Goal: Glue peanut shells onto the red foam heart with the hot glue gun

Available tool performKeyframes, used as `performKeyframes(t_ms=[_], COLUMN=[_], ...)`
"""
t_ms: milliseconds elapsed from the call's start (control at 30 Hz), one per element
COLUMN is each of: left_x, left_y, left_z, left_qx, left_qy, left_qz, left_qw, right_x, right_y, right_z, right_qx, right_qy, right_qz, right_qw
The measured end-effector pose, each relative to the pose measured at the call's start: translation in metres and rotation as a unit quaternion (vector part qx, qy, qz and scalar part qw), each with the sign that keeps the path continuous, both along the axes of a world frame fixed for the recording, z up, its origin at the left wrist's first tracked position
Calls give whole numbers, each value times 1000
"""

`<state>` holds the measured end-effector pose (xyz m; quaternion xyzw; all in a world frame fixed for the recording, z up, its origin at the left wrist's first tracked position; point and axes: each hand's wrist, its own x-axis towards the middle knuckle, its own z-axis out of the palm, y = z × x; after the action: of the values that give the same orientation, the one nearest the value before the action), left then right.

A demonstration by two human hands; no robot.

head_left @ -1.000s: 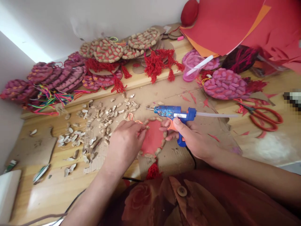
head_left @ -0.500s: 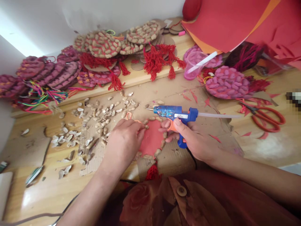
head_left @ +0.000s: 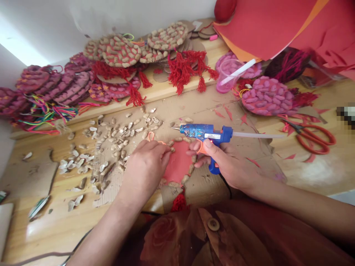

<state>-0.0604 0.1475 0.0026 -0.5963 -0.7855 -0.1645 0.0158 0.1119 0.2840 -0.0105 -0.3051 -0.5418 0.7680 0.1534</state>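
Note:
A red round disc (head_left: 179, 164) edged with a ring of peanut shells lies before me, a red tassel (head_left: 179, 202) at its near side. My left hand (head_left: 146, 162) covers the disc's left edge, its fingers pinched on a peanut shell (head_left: 172, 149) at the rim. An orange cord loop (head_left: 151, 136) sticks out just beyond those fingers. In my right hand (head_left: 233, 166) is a blue hot glue gun (head_left: 198, 131), held above the disc's right side. Its nozzle points left, and a clear glue stick (head_left: 256, 135) extends from its back.
Loose peanut shells (head_left: 122, 142) are scattered to the left over cardboard (head_left: 180, 107). Orange-handled scissors (head_left: 316, 138) lie right, near a pink shell-covered disc (head_left: 267, 96). Behind stand stacked peanut discs (head_left: 119, 51), red tassels (head_left: 183, 70), a pink cup (head_left: 226, 79) and red paper sheets (head_left: 266, 29).
The view has shifted very slightly. Both hands, the glue gun and the disc keep their places relative to each other.

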Motion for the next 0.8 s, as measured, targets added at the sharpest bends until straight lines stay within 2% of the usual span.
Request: performKeyframes(t_ms=[300,533,800], left_x=[-1,-13,-6], left_y=[-6,-18,-10], left_z=[3,18,2], left_qx=[11,52,32], left_qy=[-6,-20,-52], left_qz=[-8,56,26], left_qw=[1000,997,998], right_x=[-1,-1,-1], right_y=[0,0,0], right_z=[2,0,0], right_qx=[-5,-10,-7], right_qy=[-3,17,5], right_qz=[0,-9,-7], right_qw=[1000,1000,1000])
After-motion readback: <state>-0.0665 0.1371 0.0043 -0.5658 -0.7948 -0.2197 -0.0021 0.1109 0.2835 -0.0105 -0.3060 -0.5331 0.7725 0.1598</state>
